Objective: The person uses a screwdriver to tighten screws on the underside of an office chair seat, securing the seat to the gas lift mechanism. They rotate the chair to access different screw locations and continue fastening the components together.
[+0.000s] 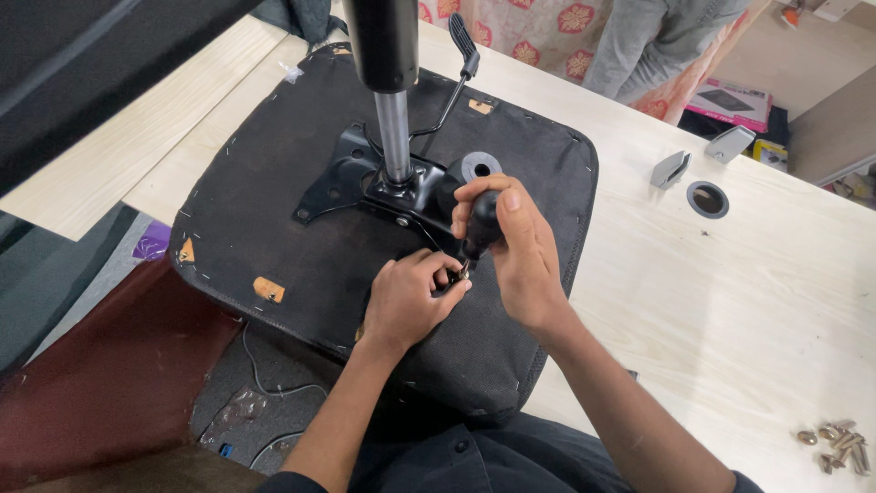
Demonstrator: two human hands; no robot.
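Observation:
An upturned black chair seat lies on a pale wooden table. A black metal mechanism plate is fixed at its middle, with a gas lift cylinder standing up from it and a lever reaching to the back. My right hand grips the black handle of a screwdriver, held upright at the plate's near right corner. My left hand pinches a small metal fastener at the tool's tip. The tip itself is hidden by my fingers.
Several loose screws lie at the table's near right. Two grey metal brackets and a round cable hole sit further back. Another person in grey stands at the far edge. A dark red floor mat is on the left.

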